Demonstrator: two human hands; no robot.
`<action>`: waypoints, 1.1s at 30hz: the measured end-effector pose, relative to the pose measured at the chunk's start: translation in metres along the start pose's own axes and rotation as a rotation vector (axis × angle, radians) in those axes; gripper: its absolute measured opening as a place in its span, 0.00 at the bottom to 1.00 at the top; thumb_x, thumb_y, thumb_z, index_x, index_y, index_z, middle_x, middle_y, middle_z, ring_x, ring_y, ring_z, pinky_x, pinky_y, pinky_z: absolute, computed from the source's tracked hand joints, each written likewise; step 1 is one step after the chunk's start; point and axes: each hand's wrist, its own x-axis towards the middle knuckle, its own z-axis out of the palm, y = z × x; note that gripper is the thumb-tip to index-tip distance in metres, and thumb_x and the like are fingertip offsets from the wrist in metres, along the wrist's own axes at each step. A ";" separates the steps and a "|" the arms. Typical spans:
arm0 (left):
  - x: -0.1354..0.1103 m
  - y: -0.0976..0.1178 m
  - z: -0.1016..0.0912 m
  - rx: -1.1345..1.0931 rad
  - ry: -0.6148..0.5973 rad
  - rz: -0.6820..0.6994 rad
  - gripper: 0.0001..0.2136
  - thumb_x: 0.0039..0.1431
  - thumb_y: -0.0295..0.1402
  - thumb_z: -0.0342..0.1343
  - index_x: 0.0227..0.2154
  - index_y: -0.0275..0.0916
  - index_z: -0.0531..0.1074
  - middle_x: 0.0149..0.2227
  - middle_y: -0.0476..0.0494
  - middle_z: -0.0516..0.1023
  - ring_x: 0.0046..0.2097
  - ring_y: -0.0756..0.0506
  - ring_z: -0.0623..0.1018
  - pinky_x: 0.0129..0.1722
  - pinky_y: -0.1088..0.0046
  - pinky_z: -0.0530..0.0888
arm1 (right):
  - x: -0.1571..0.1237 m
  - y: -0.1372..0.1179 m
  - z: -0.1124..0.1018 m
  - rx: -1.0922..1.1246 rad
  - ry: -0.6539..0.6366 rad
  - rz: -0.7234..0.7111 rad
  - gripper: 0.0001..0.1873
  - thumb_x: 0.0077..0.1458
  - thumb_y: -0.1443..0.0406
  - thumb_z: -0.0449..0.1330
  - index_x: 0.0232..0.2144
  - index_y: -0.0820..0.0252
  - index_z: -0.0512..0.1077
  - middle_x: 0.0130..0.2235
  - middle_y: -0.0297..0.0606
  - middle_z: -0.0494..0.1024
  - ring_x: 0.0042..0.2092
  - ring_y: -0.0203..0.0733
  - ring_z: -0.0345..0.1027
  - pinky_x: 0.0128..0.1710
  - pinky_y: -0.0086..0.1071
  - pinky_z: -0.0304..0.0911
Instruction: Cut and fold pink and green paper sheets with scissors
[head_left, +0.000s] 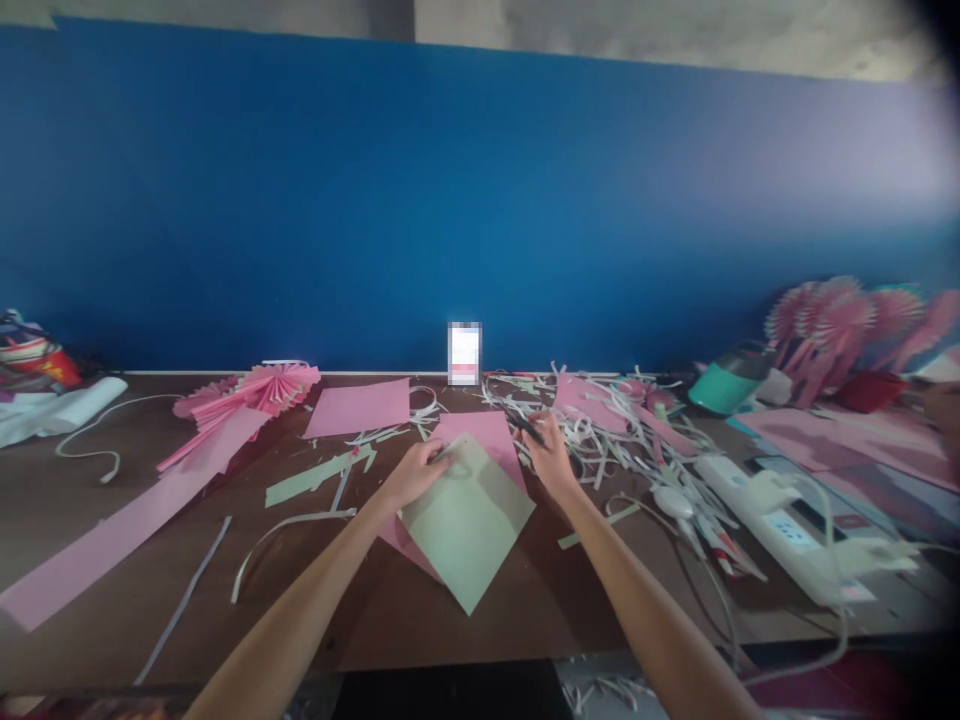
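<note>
A pale green sheet of paper point(469, 520) lies tilted like a diamond on a pink sheet point(484, 436) in the middle of the brown table point(360, 610). My left hand point(415, 472) rests on the green sheet's upper left edge, fingers curled and pinching it. My right hand point(550, 455) is just right of the pink sheet, closed round a thin dark tool point(527, 427) that may be a pen or scissors; I cannot make it out.
Paper strips point(600, 420) are heaped behind my right hand. Folded pink fans point(251, 392), a pink sheet point(360, 407) and a long pink strip point(112, 535) lie left. A white power strip point(772, 515), cables, a teal object point(724, 385) and more fans point(847, 320) are right. A blue wall stands behind.
</note>
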 end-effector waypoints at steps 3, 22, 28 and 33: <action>-0.001 0.001 0.000 -0.122 0.007 -0.058 0.21 0.55 0.49 0.52 0.40 0.35 0.72 0.39 0.41 0.77 0.38 0.42 0.75 0.36 0.72 0.69 | -0.003 -0.003 0.004 0.314 -0.112 0.067 0.14 0.54 0.63 0.55 0.44 0.55 0.61 0.29 0.33 0.73 0.33 0.38 0.67 0.35 0.32 0.61; 0.001 -0.004 -0.011 -0.669 0.248 -0.231 0.25 0.45 0.41 0.65 0.46 0.36 0.71 0.46 0.34 0.76 0.42 0.39 0.77 0.40 0.62 0.75 | 0.001 -0.018 -0.005 0.791 -0.011 0.246 0.16 0.48 0.64 0.61 0.36 0.49 0.58 0.29 0.26 0.69 0.23 0.29 0.58 0.19 0.21 0.50; 0.001 -0.009 -0.008 -0.529 0.334 -0.173 0.20 0.46 0.36 0.63 0.44 0.37 0.73 0.45 0.36 0.77 0.42 0.37 0.78 0.38 0.63 0.74 | 0.000 -0.019 -0.004 0.764 -0.086 0.264 0.16 0.48 0.64 0.62 0.36 0.49 0.59 0.30 0.27 0.71 0.26 0.30 0.63 0.23 0.22 0.55; 0.002 -0.009 -0.004 -0.656 0.368 -0.182 0.22 0.48 0.37 0.62 0.47 0.36 0.71 0.47 0.34 0.76 0.46 0.37 0.76 0.44 0.60 0.73 | 0.001 -0.016 -0.001 0.691 -0.038 0.235 0.13 0.46 0.64 0.62 0.27 0.54 0.59 0.31 0.30 0.72 0.36 0.35 0.67 0.34 0.27 0.62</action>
